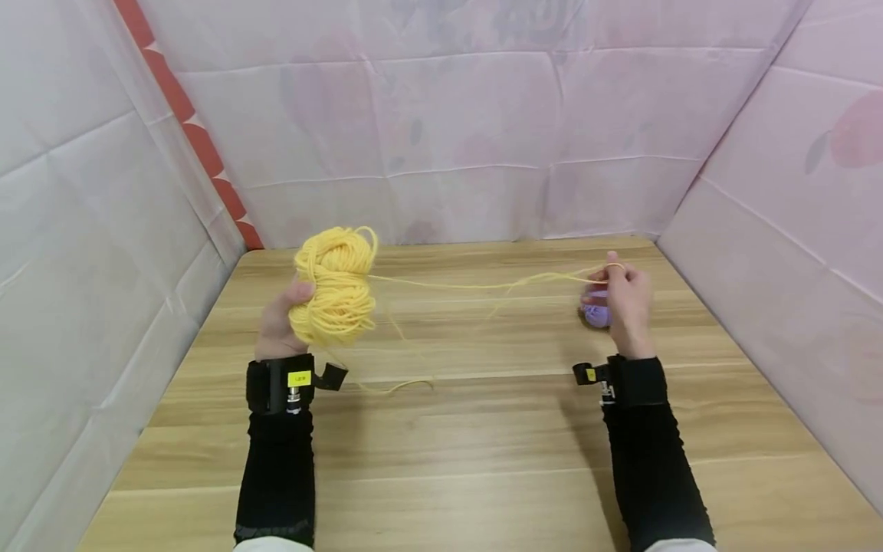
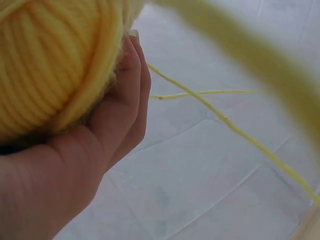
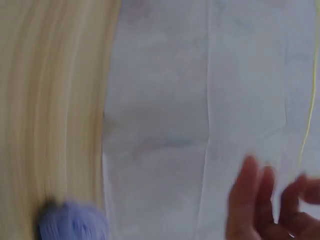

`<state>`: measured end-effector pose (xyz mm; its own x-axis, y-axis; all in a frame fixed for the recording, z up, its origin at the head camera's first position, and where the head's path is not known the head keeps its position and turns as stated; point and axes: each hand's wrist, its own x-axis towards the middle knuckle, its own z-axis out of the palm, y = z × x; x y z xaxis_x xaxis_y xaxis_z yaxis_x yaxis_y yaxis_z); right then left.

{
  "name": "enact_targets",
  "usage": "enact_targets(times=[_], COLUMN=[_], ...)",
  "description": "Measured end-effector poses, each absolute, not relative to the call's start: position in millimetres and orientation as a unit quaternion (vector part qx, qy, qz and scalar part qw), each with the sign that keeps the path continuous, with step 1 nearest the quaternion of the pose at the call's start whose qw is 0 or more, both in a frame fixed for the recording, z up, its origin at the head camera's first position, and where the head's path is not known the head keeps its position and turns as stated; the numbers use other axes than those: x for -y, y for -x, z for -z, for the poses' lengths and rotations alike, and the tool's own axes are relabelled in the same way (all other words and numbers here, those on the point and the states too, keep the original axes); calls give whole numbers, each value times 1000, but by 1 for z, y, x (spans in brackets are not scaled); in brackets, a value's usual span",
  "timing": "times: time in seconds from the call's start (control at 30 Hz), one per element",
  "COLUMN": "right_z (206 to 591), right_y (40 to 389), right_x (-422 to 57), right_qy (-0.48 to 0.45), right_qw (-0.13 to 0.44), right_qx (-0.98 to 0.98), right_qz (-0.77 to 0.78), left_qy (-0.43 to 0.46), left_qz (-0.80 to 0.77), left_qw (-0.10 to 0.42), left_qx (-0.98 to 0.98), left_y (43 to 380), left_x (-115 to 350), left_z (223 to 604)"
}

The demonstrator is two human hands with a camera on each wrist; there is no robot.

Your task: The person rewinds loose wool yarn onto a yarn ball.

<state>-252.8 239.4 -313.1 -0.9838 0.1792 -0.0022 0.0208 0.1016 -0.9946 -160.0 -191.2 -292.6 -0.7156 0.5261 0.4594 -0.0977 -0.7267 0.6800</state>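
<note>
My left hand [image 1: 278,326] grips a thick skein of yellow yarn [image 1: 336,287] above the left part of the table. In the left wrist view, curled fingers [image 2: 122,100] wrap the yarn's side. From the skein a yellow strand [image 1: 469,287] stretches across to my right hand [image 1: 629,307], which pinches it between thumb and fingers. A loose tail of yarn [image 1: 400,386] hangs below the skein. Beneath and partly behind the right hand lies a purple yarn ball [image 1: 596,315], untouched as far as I can see; the right wrist view shows its blurred top [image 3: 73,222].
The wooden table [image 1: 455,460] is bounded by a pale floral cloth wall [image 1: 462,115] at the back. Similar cloth walls stand to the left and right, with a red strip [image 1: 200,146] at the back left corner.
</note>
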Motion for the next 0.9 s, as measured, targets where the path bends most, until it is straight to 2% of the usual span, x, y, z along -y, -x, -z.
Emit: enact_targets(times=[0.1,0.23,0.33,0.43,0.53,0.6,0.67,0.8,0.9], right_z=[308,296,291,295,305,313,318,327,331], right_y=[248,233,223,210,194,184,177,175,178], right_x=[-260,-270,-252,-210,-159,-135,-121,-119,-124], right_qy=[56,-52,-130,-228,-296,-319,-319,-326,-330], right_qw=[18,-76,-85,-106,-196,-272,-318,-333,-315], right_qx=[841,917,895,831,739,673,628,590,578], right_qz=[-538,-388,-418,-496,-573,-610,-634,-659,-676], left_qy=[-283,-179,-138,-135,-135,-128,-125,-110,-117], left_qz=[-868,-856,-828,-812,-821,-832,-840,-851,-860], left_qw=[157,145,154,158,132,98,55,-2,7], left_qx=[-376,-463,-520,-545,-539,-531,-525,-513,-496], left_y=[163,169,171,169,167,165,165,166,167], left_x=[187,166,143,118,96,87,82,84,88], left_z=[290,284,282,283,285,285,285,285,286])
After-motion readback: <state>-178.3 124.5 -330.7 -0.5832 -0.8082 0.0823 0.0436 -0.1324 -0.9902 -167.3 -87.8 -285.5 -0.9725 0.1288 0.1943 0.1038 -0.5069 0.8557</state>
